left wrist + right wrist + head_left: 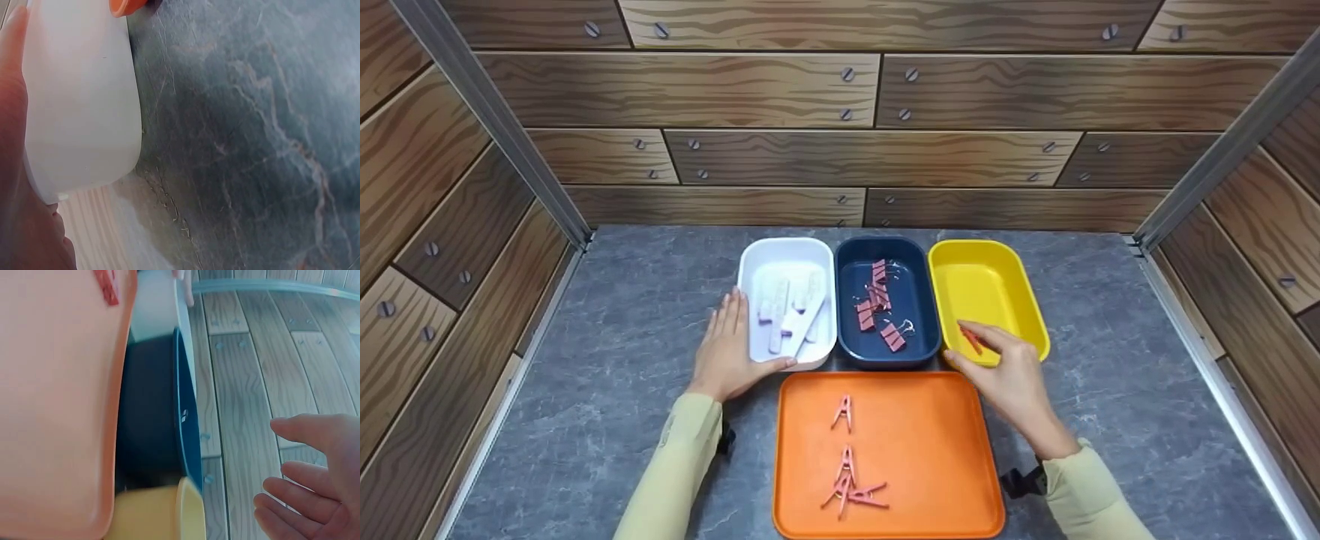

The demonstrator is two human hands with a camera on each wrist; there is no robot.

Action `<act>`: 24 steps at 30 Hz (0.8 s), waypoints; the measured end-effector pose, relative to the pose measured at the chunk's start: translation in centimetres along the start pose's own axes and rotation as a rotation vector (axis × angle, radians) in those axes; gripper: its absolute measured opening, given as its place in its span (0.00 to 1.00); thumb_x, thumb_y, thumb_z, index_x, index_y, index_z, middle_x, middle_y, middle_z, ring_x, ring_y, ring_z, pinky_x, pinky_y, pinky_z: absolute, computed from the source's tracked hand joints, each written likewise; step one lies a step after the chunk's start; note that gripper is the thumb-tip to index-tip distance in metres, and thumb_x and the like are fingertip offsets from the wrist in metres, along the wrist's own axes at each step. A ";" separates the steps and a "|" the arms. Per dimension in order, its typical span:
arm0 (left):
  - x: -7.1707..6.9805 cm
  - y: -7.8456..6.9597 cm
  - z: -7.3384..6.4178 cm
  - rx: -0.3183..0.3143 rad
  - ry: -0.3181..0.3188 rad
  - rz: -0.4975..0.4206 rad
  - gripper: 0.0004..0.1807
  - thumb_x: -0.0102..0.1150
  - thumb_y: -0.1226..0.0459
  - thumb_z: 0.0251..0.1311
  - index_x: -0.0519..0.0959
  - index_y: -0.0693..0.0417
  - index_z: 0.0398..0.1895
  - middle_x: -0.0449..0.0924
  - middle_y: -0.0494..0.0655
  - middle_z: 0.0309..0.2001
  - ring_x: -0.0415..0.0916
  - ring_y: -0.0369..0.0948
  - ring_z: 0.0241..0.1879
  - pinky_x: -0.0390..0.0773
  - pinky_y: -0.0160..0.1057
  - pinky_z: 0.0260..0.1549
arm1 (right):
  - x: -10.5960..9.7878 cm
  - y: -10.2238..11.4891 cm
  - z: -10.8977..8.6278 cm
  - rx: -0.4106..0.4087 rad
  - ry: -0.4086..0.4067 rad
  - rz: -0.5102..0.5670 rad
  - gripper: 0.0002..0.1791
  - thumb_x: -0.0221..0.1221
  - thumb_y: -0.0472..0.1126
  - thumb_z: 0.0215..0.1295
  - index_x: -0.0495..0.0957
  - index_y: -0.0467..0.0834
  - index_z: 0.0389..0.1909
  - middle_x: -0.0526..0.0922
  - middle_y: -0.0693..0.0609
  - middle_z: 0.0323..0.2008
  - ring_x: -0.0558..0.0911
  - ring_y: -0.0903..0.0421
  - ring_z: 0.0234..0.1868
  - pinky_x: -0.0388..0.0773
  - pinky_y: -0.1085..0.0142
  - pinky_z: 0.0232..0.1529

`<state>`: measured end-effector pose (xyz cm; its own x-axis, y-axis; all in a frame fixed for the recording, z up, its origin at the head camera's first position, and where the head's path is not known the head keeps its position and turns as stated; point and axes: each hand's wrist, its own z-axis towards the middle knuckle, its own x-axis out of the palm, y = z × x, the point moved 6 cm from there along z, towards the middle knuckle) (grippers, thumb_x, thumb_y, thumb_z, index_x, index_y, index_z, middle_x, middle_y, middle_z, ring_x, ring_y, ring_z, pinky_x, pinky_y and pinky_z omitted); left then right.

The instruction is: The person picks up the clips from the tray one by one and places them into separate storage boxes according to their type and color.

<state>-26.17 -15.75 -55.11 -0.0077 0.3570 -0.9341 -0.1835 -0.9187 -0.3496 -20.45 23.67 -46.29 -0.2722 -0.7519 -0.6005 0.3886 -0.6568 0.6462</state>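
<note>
1. Behind the workspace we find a wood-plank-patterned wall [769, 90], closing off the far side.
2. Below it spreads a grey marbled tabletop [622, 322], a flat base for everything we see.
3. An orange tray [930, 435] lies nearest the person, probably to keep its loose pieces within easy reach.
4. Beyond it we count three bins side by side: white bin [787, 251], navy bin [922, 307] and yellow bin [982, 281], apparently lined up to keep unlike items apart.
5. The left hand [729, 356] lies spread along the white bin's outer side, thumb by its near edge, seemingly to steady it.
6. The right hand [1009, 371] dips over the yellow bin's near end, thumb and fingers parted; we see nothing pinched in the wrist view.
7. White strips [780, 319] overlap in the white bin; reddish binder clips [866, 315] cluster in the navy one.
8. Pink clothespins [846, 469] dot the tray, while one red clothespin [971, 339] shows at the yellow bin's near end; we cannot tell whether it touches the fingertips.
</note>
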 end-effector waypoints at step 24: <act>-0.4 -0.4 0.0 0.005 0.013 0.078 0.76 0.52 0.18 0.45 0.40 0.67 0.80 0.38 0.62 0.80 0.36 0.54 0.79 0.37 0.49 0.76 | 6.0 3.8 -2.4 -0.046 0.191 0.022 0.25 0.79 0.45 0.52 0.88 0.43 0.52 0.88 0.53 0.47 0.85 0.55 0.51 0.81 0.58 0.55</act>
<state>-26.06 -15.56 -54.57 -0.0092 0.2824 -0.9592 -0.1883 -0.9426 -0.2757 -18.53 16.75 -48.53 -0.0931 -0.7387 -0.6676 0.4338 -0.6336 0.6406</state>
